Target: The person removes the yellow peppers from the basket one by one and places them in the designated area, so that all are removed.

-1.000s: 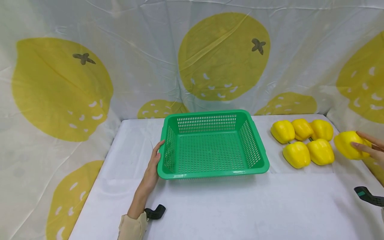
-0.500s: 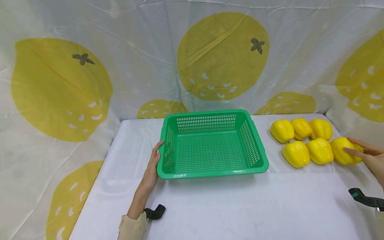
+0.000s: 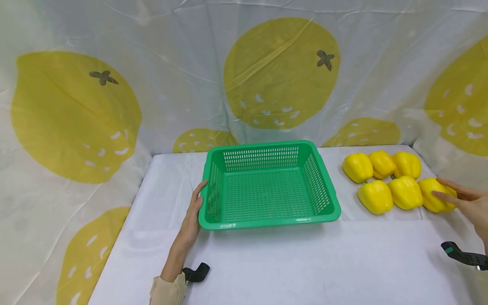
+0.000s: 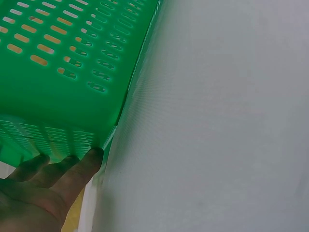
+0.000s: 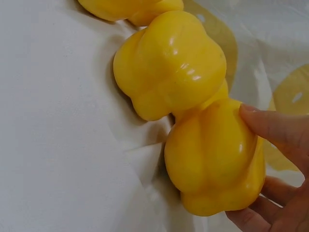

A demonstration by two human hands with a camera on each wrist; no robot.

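My left hand rests against the left side of a green plastic basket, which has slotted walls and nothing inside. In the left wrist view its fingertips touch the outer wall of the basket. At the far right, my right hand holds a yellow bell pepper between thumb and fingers. That pepper sits at the right end of the front row, close beside another yellow bell pepper. The right wrist view shows the thumb on one side of the held pepper and fingers on the other.
Several more yellow bell peppers, such as the front-left one and the back-left one, lie grouped right of the basket. White cloth covers the table. A lemon-print curtain hangs behind and at the sides.
My right hand has brought the yellow bell pepper left and down to the end of the front row, and still holds it. The left hand and basket stay in place.
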